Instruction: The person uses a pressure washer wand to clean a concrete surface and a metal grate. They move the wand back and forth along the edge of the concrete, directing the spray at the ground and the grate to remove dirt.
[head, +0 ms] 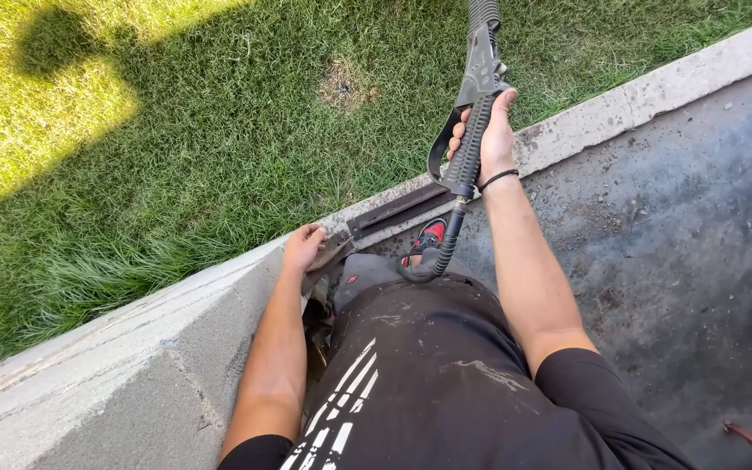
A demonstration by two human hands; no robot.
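Gripping spray gun (pixel 472 130) above curb (pixel 637 100): right hand (pixel 491 135) wrapped tight round handle. Left hand (pixel 302 248) closed on dark strip (pixel 393 211) lying along curb. Gun looks rigid, hefty; stiff hose (pixel 441 252) tugs; hold by handle.

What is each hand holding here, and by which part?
The right hand grips a grey spray gun by its ribbed handle. The left hand rests on a dark flat piece at the concrete wall's edge; whether it grips it cannot be told.

No packages, labels, signs, screens.
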